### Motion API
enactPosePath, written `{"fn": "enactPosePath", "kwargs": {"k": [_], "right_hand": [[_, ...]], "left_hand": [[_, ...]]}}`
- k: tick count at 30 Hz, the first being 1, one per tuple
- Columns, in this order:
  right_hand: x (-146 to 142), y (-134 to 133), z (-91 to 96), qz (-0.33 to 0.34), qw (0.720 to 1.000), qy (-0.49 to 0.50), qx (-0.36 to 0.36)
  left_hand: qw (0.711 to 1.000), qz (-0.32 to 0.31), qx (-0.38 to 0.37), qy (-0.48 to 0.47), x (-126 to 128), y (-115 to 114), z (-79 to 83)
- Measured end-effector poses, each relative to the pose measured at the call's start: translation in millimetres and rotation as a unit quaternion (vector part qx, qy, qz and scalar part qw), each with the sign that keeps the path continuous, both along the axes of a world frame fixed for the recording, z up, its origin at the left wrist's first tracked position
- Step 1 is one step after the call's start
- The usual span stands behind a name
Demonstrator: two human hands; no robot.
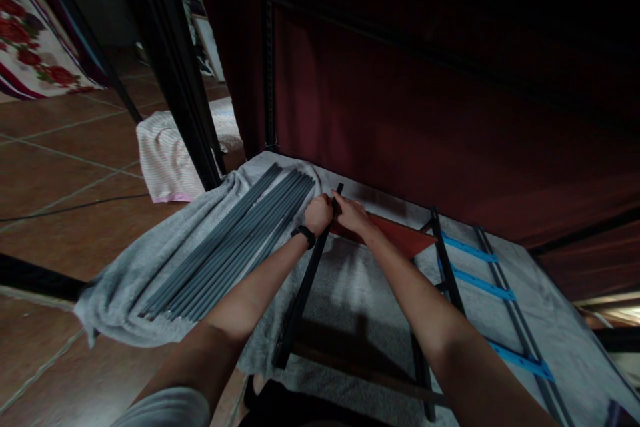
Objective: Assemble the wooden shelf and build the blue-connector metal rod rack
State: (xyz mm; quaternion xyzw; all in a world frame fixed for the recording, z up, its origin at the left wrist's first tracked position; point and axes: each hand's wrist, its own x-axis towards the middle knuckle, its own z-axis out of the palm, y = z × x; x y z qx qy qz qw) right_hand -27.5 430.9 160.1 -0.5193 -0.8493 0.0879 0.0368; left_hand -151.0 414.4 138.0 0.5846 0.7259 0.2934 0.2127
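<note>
Black bar (300, 293), top inside left hand (319, 213) grip, right hand (353, 215) pinching tip

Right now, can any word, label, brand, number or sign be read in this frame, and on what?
No text can be read anywhere.
On the blue strips: no print visible.
On the black bar gripped by the left hand: nothing, plain.
On the wristband: too small and dark to tell.
On the floral cloth: pattern only.
On the grey rods: nothing, plain.
</note>
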Motion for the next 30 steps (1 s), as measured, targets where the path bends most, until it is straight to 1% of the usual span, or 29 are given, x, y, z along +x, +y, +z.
{"fn": "enactPosePath", "kwargs": {"k": [6,12,19,23,26,30], "right_hand": [[1,1,-1.3,-0.001,1.000,-0.001,0.003],[1,1,-2.3,0.003,1.000,-0.005,0.005],[0,2,-1.5,0.000,1.000,-0.010,0.001],[0,1,-0.4,0.001,1.000,-0.003,-0.001],[0,0,-0.7,0.001,1.000,-0.002,0.006],[0,1,-1.9,0.002,1.000,-0.005,0.008]], "left_hand": [[1.000,0.000,0.006,-0.004,0,-4,1.7],[1.000,-0.010,0.007,-0.002,-1,2,-0.2],[0.999,-0.024,0.017,-0.037,-2,1,-4.8],[0.998,-0.015,0.030,-0.052,-4,2,-8.2],[0.998,-0.011,0.026,-0.048,-3,5,-7.9],[0.997,-0.025,0.029,-0.065,-3,8,-7.7]]}}
